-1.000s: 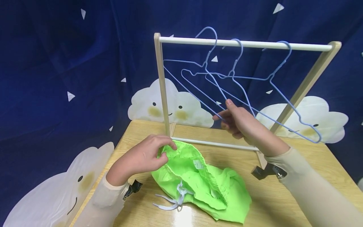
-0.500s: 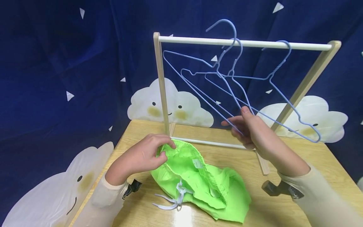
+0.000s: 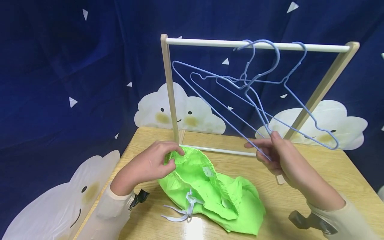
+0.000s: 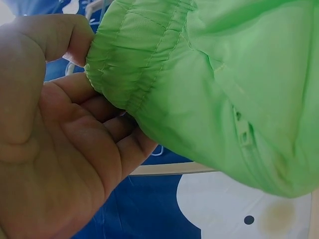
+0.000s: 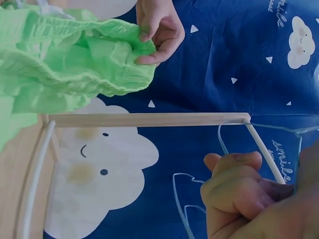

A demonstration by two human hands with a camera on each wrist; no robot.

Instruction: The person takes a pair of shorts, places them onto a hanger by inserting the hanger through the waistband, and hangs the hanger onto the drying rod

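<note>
Bright green shorts lie on the table with their elastic waist gaping upward and a white drawstring in front. My left hand holds the waistband at its left end; the left wrist view shows the fingers curled at the gathered edge. A blue wire hanger is in my right hand, gripped at its right end and tilted, its hook in front of the rack's rod. In the right wrist view the curled right hand hides most of that hanger.
A small wooden rack with a white top rod stands at the back of the wooden table. Two more blue hangers hang there, one by its right hook. Behind is a dark blue cloth with cloud pictures.
My right hand has moved right and down, drawing the hanger off the left part of the rod toward me. The left hand and the shorts stay in place.
</note>
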